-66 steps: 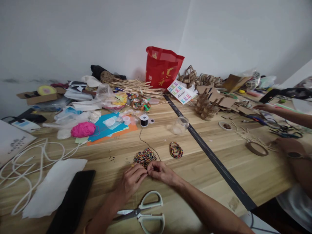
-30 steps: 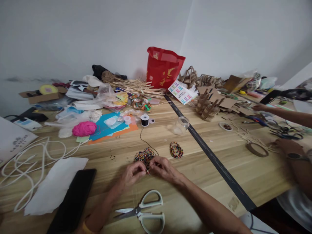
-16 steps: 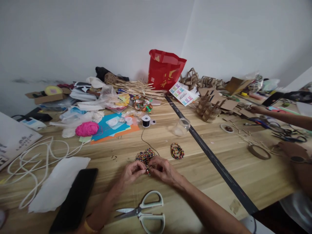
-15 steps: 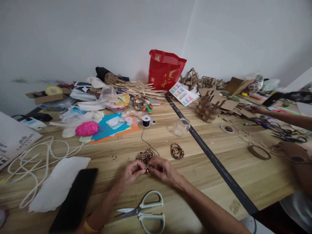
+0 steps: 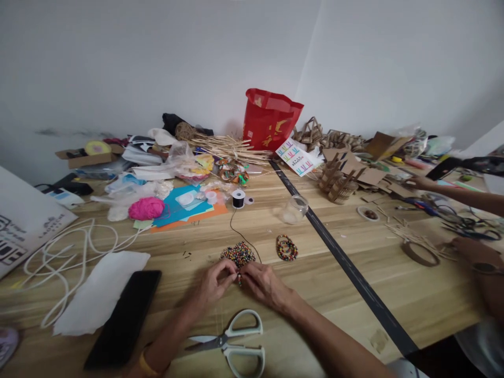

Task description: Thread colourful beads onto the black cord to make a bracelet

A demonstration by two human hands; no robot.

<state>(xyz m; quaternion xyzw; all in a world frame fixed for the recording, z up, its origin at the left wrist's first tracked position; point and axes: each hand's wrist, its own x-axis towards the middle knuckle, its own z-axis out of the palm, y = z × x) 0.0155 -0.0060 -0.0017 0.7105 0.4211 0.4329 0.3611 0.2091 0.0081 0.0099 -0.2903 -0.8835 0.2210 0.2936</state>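
Observation:
My left hand [image 5: 216, 279] is closed, its thumb and fingertips pinched at a short row of small coloured beads [image 5: 240, 280] on a cord. My right hand [image 5: 265, 283] is also closed, and its fingertips meet the left ones at the same cord. A black cord [image 5: 244, 237] runs from a spool of black cord [image 5: 238, 199] down to my right hand. Just beyond my fingertips lies a pile of loose multicoloured beads [image 5: 238, 253]. Finished-looking bead bracelets [image 5: 286, 248] are stacked to the right. Open white-handled scissors [image 5: 224, 341] lie below my hands.
A black phone [image 5: 124, 320] and white paper [image 5: 102, 294] lie left. A clear jar [image 5: 295, 208] stands beside a dark strip [image 5: 338, 252]. Pink yarn [image 5: 146, 208], a red bag [image 5: 271, 119] and craft clutter line the back. Another person's hands and arms [image 5: 474, 252] are at right.
My fingertips have come closer together over the beaded cord, covering more of it. The whole view has shifted slightly. The bracelets, spool and scissors stay where they were on the table.

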